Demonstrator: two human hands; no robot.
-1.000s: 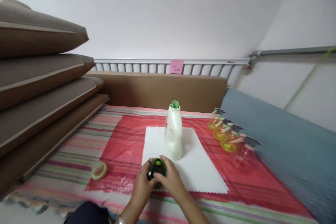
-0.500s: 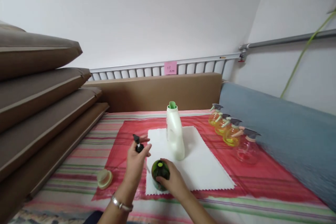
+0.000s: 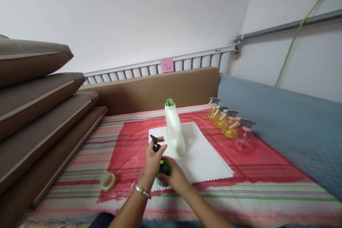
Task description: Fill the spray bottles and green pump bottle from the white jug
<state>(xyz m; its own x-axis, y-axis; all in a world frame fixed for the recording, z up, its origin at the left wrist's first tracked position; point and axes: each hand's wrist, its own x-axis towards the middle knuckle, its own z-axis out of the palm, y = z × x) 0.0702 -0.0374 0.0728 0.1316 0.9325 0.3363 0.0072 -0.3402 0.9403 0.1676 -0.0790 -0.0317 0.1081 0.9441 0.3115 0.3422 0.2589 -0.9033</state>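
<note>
My left hand [image 3: 153, 159] pinches a black pump head [image 3: 154, 143], raised just above a dark green bottle [image 3: 164, 168]. My right hand [image 3: 173, 176] wraps around that green bottle and steadies it on the white cloth [image 3: 199, 156]. The bottle stands at the cloth's near left corner. A tall white bottle [image 3: 174, 132] with an open green spout stands upright right behind my hands, on the same cloth.
A red plastic sheet [image 3: 128, 149] lies under the cloth on a striped cover. Several spray bottles [image 3: 229, 126] line the right side by a blue cushion [image 3: 280, 121]. A pale cap [image 3: 107, 181] lies at the left. Brown cushions [image 3: 40, 107] are stacked on the left.
The left hand unscrewed the black pump head from the green bottle, swung it out to the left, and now holds it just above the bottle. The right hand kept hold of the bottle.
</note>
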